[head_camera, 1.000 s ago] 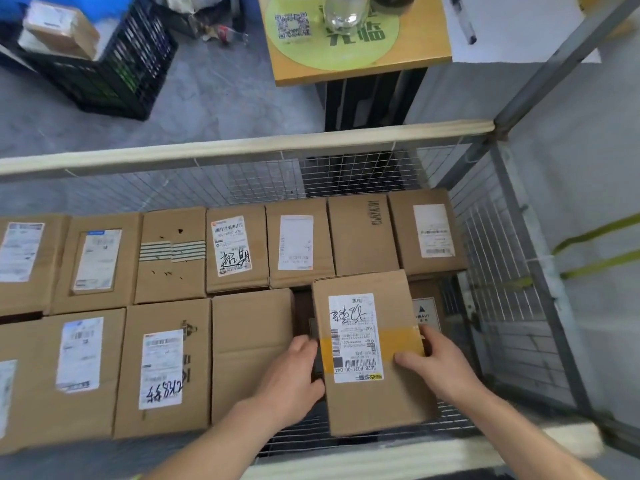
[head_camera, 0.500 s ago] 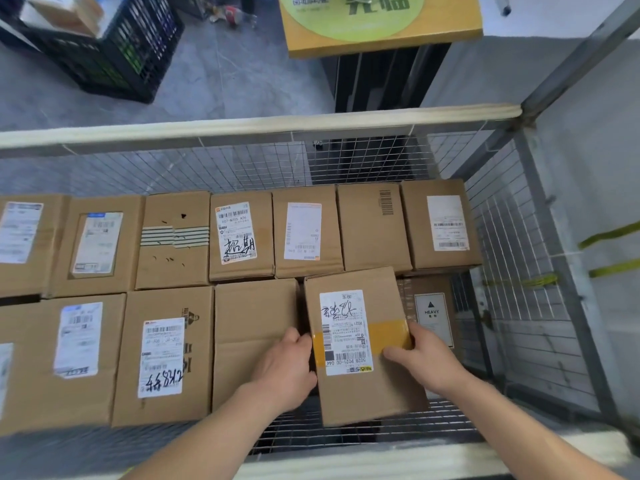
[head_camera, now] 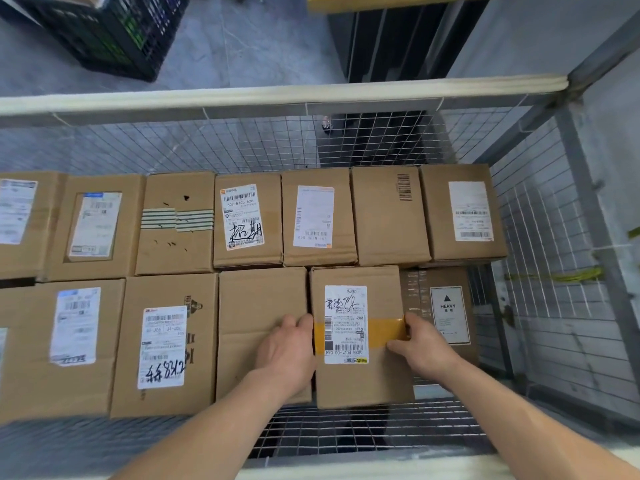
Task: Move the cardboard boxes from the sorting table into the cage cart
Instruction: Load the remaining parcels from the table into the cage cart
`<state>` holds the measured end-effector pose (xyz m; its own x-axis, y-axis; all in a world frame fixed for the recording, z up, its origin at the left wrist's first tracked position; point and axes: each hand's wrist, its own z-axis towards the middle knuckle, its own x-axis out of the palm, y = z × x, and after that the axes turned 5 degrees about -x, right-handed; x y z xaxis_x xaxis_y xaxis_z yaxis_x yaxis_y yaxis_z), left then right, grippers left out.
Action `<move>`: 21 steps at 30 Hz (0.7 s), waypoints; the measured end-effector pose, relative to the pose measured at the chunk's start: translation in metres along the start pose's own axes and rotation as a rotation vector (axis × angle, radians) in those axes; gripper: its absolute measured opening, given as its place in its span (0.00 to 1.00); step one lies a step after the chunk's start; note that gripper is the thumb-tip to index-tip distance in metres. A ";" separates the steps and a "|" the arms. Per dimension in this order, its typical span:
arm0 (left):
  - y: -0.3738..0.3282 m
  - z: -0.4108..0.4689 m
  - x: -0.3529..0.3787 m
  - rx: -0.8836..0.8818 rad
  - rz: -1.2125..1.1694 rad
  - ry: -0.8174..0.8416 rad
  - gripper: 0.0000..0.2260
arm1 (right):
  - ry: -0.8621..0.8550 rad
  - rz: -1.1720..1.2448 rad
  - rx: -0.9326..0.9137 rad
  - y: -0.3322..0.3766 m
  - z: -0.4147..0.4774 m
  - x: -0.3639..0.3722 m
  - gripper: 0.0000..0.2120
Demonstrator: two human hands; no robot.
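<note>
A cardboard box point(head_camera: 360, 379) with a white shipping label and a yellow tape band lies in the front row of the wire cage cart point(head_camera: 540, 209). My left hand point(head_camera: 289, 348) grips its left edge, fingers curled down between it and the plain box point(head_camera: 256, 317) beside it. My right hand point(head_camera: 424, 344) holds its right edge, thumb on the tape. The box sits level with its neighbours, flush against the back row.
Two rows of several labelled boxes fill the cart floor. A lower box marked HEAVY point(head_camera: 446, 313) sits just right of the held one. Wire mesh walls close the back and right. A black crate point(head_camera: 114, 32) and a yellow table point(head_camera: 381, 1) stand beyond the cart.
The held box has swung from tilted to straight and gone down and back into the gap beside the plain box. Both hands moved with it.
</note>
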<state>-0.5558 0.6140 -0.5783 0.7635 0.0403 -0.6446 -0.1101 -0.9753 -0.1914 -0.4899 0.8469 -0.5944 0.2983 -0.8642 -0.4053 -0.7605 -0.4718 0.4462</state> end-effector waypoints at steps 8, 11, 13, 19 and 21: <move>-0.003 -0.001 -0.009 0.008 0.044 -0.023 0.25 | -0.080 -0.192 -0.034 0.011 0.004 0.004 0.21; -0.006 -0.012 -0.027 0.038 0.094 -0.043 0.23 | -0.109 -0.301 -0.052 0.023 -0.009 -0.003 0.25; -0.012 -0.022 -0.045 0.073 0.127 -0.053 0.25 | -0.148 -0.367 -0.087 0.034 -0.023 -0.010 0.26; -0.041 -0.066 -0.116 0.190 0.185 -0.146 0.28 | -0.305 -0.598 -0.198 0.083 -0.085 -0.053 0.35; -0.054 -0.086 -0.143 0.253 0.207 -0.185 0.29 | -0.368 -0.624 -0.215 0.103 -0.114 -0.072 0.37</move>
<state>-0.6049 0.6421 -0.4122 0.5829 -0.0912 -0.8074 -0.4220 -0.8832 -0.2048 -0.5235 0.8405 -0.4286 0.3963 -0.3286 -0.8573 -0.3727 -0.9109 0.1769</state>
